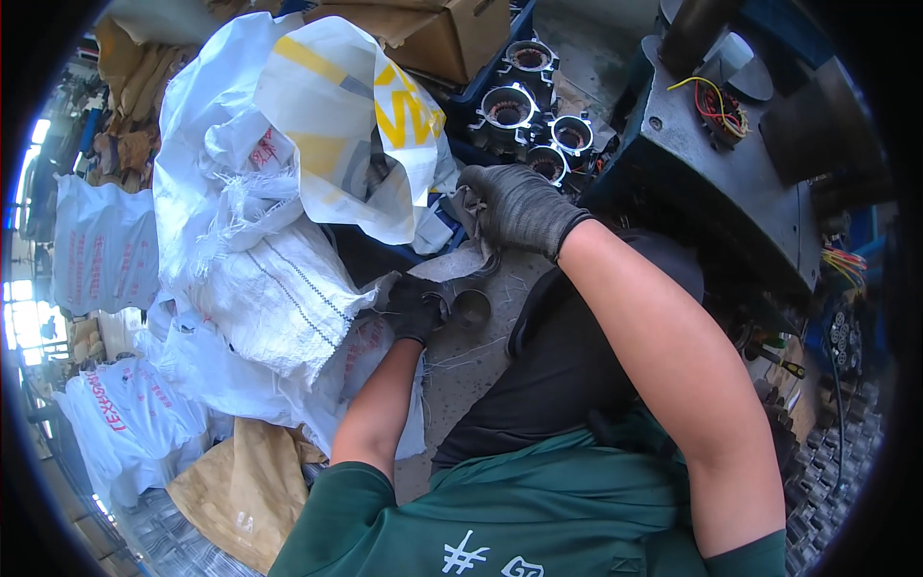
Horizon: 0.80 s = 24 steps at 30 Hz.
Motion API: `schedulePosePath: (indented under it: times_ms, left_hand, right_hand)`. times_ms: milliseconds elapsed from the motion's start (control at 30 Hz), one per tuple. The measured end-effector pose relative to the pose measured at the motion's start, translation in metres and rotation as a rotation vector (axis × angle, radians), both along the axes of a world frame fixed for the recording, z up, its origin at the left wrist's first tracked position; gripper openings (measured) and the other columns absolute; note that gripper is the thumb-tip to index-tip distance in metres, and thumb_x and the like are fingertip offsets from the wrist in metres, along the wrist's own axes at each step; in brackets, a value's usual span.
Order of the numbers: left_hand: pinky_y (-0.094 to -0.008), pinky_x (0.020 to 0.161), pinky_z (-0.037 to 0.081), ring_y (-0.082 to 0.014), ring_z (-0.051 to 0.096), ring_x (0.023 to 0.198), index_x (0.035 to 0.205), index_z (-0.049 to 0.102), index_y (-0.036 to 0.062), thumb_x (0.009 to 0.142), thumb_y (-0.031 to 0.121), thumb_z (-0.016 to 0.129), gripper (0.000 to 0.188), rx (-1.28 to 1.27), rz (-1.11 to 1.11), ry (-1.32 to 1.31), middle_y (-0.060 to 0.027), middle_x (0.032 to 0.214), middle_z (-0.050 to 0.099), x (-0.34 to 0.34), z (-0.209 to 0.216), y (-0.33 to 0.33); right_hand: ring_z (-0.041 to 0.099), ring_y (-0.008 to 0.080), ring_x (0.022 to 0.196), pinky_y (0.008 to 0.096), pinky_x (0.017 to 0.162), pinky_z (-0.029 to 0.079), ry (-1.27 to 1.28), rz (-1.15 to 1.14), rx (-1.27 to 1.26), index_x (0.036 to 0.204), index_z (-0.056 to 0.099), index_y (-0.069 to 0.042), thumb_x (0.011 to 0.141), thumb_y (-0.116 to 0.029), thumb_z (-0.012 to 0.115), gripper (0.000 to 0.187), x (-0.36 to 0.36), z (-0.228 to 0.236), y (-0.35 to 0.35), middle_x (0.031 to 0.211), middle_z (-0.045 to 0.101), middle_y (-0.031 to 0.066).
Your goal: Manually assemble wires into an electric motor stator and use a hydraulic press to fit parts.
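My right hand (524,210), in a dark grey knitted glove, is closed on a crumpled grey cloth (460,262) that hangs below the fingers. It is beside the blue crate of metal motor housings (508,108). Lower and to the left, my left hand (415,308), in a black glove, has curled fingers at the edge of a white woven sack (288,298). What lies in those fingers is hidden. A small round metal piece (471,310) is on the floor just right of it. Above stands a large white plastic bag (336,125) with yellow and grey print.
A dark metal machine bed (716,163) stands at the right, bearing a wound coil with coloured wires (721,113). A cardboard box (452,38) is at the back. White sacks (106,245) and brown paper (245,490) fill the left. Stacked metal parts (832,510) lie at lower right.
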<state>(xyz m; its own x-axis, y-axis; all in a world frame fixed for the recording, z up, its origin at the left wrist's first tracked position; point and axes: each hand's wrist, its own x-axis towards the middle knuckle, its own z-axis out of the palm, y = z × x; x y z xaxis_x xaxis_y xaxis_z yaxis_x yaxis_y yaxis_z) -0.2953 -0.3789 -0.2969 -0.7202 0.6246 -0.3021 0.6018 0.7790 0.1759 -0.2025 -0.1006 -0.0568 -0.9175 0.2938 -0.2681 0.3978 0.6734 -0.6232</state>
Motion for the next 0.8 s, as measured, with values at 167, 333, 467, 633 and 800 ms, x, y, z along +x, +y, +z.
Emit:
schedulePosePath:
  times_ms: [167, 333, 467, 633, 800]
  left_hand:
    - [-0.0449, 0.103, 0.05, -0.0377, 0.065, 0.12, 0.127, 0.065, 0.0022, 0.09, 0.028, 0.069, 0.045, 0.211, -0.076, -0.014, -0.0221, 0.124, 0.069, -0.022, -0.071, -0.043]
    - [-0.0446, 0.107, 0.048, -0.0367, 0.064, 0.122, 0.13, 0.063, 0.0022, 0.097, 0.027, 0.065, 0.041, 0.6, 0.214, -0.216, -0.0204, 0.127, 0.068, -0.04, -0.085, -0.059]
    - [-0.0428, 0.106, 0.048, -0.0365, 0.065, 0.117, 0.124, 0.065, 0.0025, 0.1, 0.025, 0.059, 0.033, 0.546, 0.076, -0.146, -0.0179, 0.121, 0.07, -0.05, -0.075, -0.064]
    - [-0.0484, 0.111, 0.046, -0.0397, 0.058, 0.13, 0.133, 0.061, 0.0062, 0.102, 0.029, 0.052, 0.039, 0.269, -0.192, -0.351, -0.023, 0.142, 0.06, -0.034, -0.028, -0.03]
    - [-0.0492, 0.111, 0.045, -0.0406, 0.056, 0.134, 0.149, 0.047, 0.01, 0.1, 0.025, 0.049, 0.051, -0.252, -0.536, -0.126, -0.0252, 0.148, 0.054, -0.049, -0.036, -0.016]
  right_hand:
    - [0.068, 0.0356, 0.112, 0.044, 0.098, 0.054, -0.026, 0.088, 0.058, 0.125, 0.066, -0.008, 0.081, -0.012, 0.073, 0.045, -0.001, -0.001, -0.003, 0.118, 0.071, 0.0198]
    - [0.067, 0.0349, 0.116, 0.0457, 0.099, 0.053, -0.064, 0.074, 0.033, 0.122, 0.069, -0.009, 0.08, -0.02, 0.072, 0.043, -0.002, 0.008, -0.004, 0.121, 0.07, 0.0174]
    - [0.066, 0.0345, 0.118, 0.0452, 0.102, 0.052, -0.147, 0.089, 0.118, 0.121, 0.071, -0.008, 0.08, -0.023, 0.073, 0.043, -0.004, 0.014, -0.01, 0.123, 0.069, 0.0166]
    - [0.062, 0.0344, 0.123, 0.0408, 0.109, 0.048, -0.023, -0.064, -0.147, 0.12, 0.074, -0.005, 0.088, -0.03, 0.068, 0.041, -0.006, 0.011, -0.009, 0.132, 0.066, 0.0152]
    - [0.07, 0.0385, 0.106, 0.0436, 0.098, 0.055, 0.184, -0.09, -0.116, 0.113, 0.075, -0.001, 0.094, -0.034, 0.065, 0.039, -0.007, -0.01, -0.01, 0.112, 0.072, 0.0263]
